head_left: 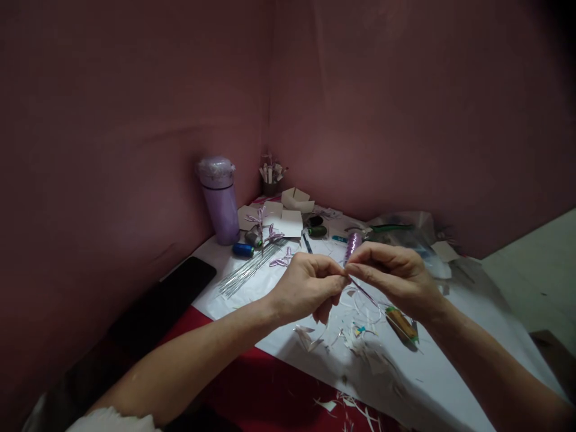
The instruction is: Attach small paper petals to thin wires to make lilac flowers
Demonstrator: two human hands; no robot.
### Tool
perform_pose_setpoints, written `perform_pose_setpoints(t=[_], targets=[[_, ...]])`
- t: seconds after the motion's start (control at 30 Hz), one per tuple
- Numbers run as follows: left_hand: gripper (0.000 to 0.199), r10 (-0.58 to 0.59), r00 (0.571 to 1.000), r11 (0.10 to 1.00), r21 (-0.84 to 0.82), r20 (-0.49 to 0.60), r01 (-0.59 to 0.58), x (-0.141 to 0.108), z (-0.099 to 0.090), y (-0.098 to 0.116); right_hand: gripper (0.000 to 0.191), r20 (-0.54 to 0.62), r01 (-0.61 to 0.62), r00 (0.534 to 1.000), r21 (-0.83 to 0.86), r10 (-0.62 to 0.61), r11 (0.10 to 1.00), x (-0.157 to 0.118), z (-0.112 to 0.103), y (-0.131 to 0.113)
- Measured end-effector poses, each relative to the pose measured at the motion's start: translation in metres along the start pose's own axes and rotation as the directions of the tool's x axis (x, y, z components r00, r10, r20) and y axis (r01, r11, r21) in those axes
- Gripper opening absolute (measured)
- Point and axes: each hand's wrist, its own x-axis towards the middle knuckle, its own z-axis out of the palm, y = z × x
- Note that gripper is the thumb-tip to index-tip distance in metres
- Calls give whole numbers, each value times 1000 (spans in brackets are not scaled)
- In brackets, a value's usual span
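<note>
My left hand (310, 285) and my right hand (396, 273) meet fingertip to fingertip above the table. Both are closed in a pinch on a thin purple strand (365, 292), which slants down to the right below the fingers. Whether it is wire or thread I cannot tell, and the pinched end is hidden. Just behind the fingertips stands a spool of shiny purple thread (353, 242). An orange-yellow thread spool (401, 327) lies on its side under my right wrist. White paper scraps (355, 342) are scattered below the hands.
Left of my hands lie a bundle of thin metal wires (245, 273), purple looped petal shapes (281, 258) and a blue spool (243, 249). A lilac tumbler (219, 201) stands by the wall. Behind are cut cards (291, 223), a pen cup (270, 187) and a clear plastic bag (416, 225).
</note>
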Motion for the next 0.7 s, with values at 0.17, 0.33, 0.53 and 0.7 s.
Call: perform_pose_setpoints(t=[0.17, 0.33, 0.53, 0.7], targets=[[12, -11, 1000, 999, -33, 28, 11, 0, 1, 3, 15, -129, -22, 991, 26, 25, 999, -3, 0, 11], [10, -15, 999, 999, -33, 36, 16, 0, 1, 2, 12, -211, -14, 977, 31, 20, 999, -9, 5, 18], [14, 8, 999, 999, -36, 40, -7, 0, 1, 3, 13, -281, 30, 959, -8, -31, 1000, -8, 7, 16], [17, 34, 999, 999, -39, 21, -33, 0, -1, 3, 16, -282, -20, 958, 126, 55, 992, -10, 15, 27]])
